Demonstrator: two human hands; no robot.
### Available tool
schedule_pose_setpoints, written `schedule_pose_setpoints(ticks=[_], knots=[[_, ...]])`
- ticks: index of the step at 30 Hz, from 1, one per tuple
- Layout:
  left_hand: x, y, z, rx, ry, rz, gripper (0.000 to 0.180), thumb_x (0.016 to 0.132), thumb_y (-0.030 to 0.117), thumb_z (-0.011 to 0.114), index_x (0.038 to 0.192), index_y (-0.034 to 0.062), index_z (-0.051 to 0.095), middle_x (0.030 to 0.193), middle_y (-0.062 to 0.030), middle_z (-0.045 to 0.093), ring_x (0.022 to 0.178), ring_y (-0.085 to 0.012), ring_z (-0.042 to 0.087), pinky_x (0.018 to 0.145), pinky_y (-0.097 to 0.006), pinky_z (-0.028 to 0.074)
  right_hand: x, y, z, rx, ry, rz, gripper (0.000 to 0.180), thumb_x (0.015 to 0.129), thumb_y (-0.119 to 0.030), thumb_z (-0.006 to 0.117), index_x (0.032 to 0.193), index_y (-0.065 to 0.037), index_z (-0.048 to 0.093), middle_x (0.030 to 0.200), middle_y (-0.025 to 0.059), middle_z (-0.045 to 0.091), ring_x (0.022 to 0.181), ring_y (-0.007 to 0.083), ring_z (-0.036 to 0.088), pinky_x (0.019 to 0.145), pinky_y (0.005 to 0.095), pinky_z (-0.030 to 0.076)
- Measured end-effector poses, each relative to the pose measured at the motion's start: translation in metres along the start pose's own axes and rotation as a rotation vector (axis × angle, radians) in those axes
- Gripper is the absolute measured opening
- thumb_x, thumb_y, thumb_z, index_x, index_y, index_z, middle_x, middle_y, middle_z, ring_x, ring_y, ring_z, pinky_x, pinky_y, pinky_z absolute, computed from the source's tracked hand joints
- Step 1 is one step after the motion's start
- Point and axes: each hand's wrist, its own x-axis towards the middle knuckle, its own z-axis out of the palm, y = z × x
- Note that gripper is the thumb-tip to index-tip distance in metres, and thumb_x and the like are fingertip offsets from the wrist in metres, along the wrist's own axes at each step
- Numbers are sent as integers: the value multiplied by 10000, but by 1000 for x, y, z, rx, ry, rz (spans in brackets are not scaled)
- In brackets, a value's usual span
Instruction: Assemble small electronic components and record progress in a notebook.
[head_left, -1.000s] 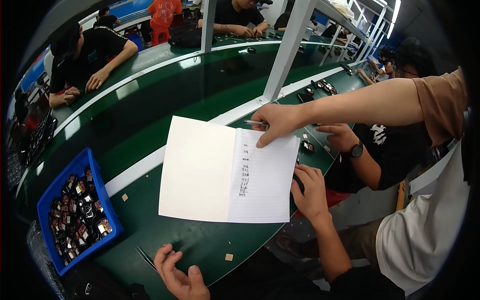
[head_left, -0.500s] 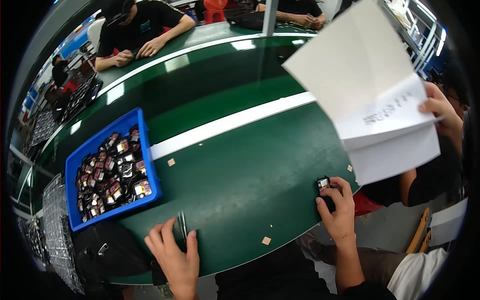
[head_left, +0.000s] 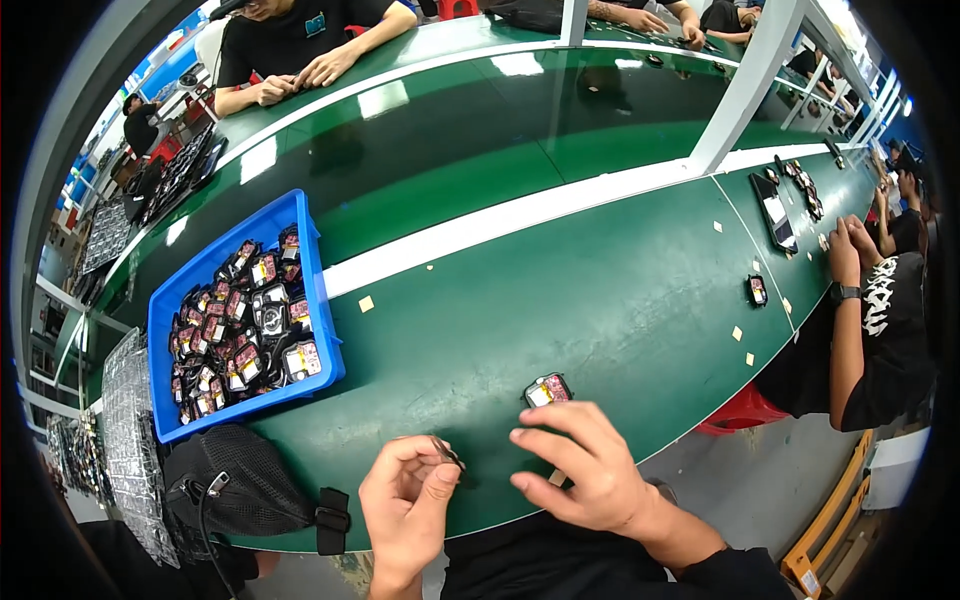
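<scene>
My left hand (head_left: 408, 505) is closed in a pinch near the front edge of the green table. Between its thumb and fingertips are the tweezers (head_left: 449, 455), foreshortened, with only a short dark part showing. My right hand (head_left: 590, 470) is open over the table, its fingers spread and nothing held in them. Just beyond its fingertips lies a small black-cased electronic module (head_left: 548, 390), with a pink-red circuit board and a white and yellow patch facing up. A small tan square (head_left: 557, 478) is partly hidden behind the right hand.
A blue bin (head_left: 330, 370) full of similar modules stands at left. A black mesh bag (head_left: 240, 480) lies at the near left edge. Another module (head_left: 757, 291), tan squares (head_left: 366, 304) and a black tray (head_left: 775, 212) are on the table. Co-workers sit across and at right.
My right hand has let go of the module, which now lies nearer the middle, and opened. My left hand has moved right with the tweezers. The co-worker's large paper at right has left the view.
</scene>
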Motion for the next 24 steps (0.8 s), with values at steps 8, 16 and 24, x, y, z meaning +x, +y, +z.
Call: schedule_pose_setpoints(ticks=[8,16,24], knots=[[8,-10,24,320,-240,219,260,842,40,826,1052,-13,682,1069,-132,708,938,-202,661,740,-305,560,-14,0,4,195,-58,134,450,834,-16,758,1262,11,620,930,110,662,766,265,683,642,346,565],[12,-22,30,595,-109,269,279,816,52,828,1036,11,661,1077,-141,669,918,-192,625,739,-281,490,23,19,-23,-198,-162,327,404,857,-124,750,1224,-11,624,1068,111,574,629,254,662,529,366,544],[12,-22,35,659,-93,309,369,759,-5,834,1080,20,653,1129,-162,674,955,-231,651,745,-304,513,18,29,-14,-146,-223,405,484,801,-262,851,1184,-45,650,995,83,581,654,196,646,553,335,528]])
